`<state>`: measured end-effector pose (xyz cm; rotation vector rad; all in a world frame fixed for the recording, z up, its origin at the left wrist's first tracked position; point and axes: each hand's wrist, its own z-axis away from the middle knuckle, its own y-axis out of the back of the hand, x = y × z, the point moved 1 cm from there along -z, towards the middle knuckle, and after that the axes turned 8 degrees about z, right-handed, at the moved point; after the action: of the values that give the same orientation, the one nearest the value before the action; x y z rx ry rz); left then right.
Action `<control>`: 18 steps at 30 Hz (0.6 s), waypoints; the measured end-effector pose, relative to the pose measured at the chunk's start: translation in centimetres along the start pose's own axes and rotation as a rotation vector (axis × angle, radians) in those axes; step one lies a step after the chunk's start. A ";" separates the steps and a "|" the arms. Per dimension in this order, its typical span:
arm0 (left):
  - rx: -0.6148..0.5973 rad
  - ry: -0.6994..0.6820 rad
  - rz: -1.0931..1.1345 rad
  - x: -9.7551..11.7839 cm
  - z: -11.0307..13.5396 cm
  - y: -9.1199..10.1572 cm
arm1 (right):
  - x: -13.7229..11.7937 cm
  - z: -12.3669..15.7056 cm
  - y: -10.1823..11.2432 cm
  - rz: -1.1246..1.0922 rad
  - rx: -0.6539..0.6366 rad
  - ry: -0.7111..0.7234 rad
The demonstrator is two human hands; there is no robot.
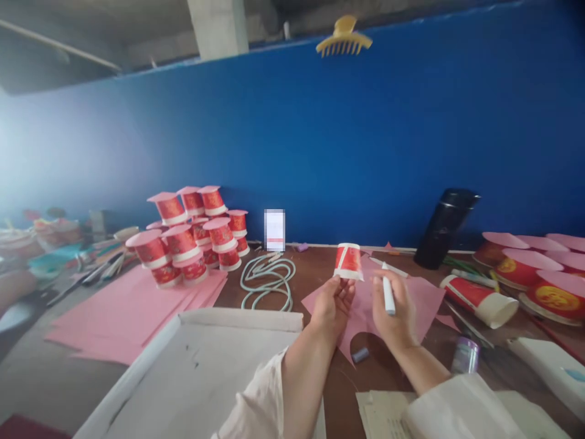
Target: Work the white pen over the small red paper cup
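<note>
My left hand [333,305] is closed round the lower end of a red paper cup [348,259], which is held upside down with its white rim low. A pale stroke shows on the cup's side. In my right hand [395,308] is a white marker pen [388,296], its tip end pointing up and away, close to the cup but apart from it. Beneath both hands lies a sheet of pink paper [423,296] with a round hole cut in it. A small grey-purple cap-like piece [360,355] rests near that hole.
Stacked red cups with pink tops [180,241] stand at left on pink sheets [109,311]. A coiled cable [267,280] and white box lid [242,316] lie nearer the middle. At right are a black bottle [445,228], a tipped cup [479,299] and more pink-topped cups [557,296].
</note>
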<state>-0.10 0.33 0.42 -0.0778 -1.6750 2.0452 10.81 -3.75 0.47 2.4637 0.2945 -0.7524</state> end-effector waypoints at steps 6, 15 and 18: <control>-0.006 0.029 0.067 0.3 -0.1 0.2 | -0.3 0.4 -0.1 -0.095 -0.111 -0.099; 0.009 0.002 0.088 0.8 0.2 0.0 | 0.3 0.2 -1.2 -0.546 -0.245 -0.602; -0.005 0.024 0.050 0.7 0.6 -0.1 | 0.4 0.0 -1.5 -0.749 -0.233 -0.776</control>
<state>-0.88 0.13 0.82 -0.1466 -1.6792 2.0690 10.59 -2.49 -0.47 1.6331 0.9407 -1.7743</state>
